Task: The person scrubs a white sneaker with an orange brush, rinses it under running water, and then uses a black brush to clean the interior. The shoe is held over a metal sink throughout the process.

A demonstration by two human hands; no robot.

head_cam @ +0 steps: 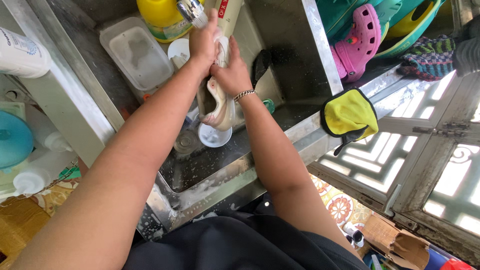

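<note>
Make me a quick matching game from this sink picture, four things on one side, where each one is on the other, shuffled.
Things:
1. shoe
2. yellow cloth
3. pink clog
4. white tray

Places:
A. draped over the sink's front rim
B. held in both hands over the sink
C. in the sink, left of the tap
D. in the basin right of the sink

Pairs: 1-B, 2-A, 3-D, 4-C

A: What colours mark the items in the grey stainless-steel sink [295, 131]?

B: The soft cream-white shoe with pale pink trim [218, 102]; a round white plastic lid [214, 135]; a translucent white rectangular plastic tub [137, 52].

A: And on the rim?

B: A yellow cloth edged in black [349, 116]. Beyond it lie a bright pink perforated rubber clog [359, 41] and a knitted cloth striped in many colours [429, 57].
</note>
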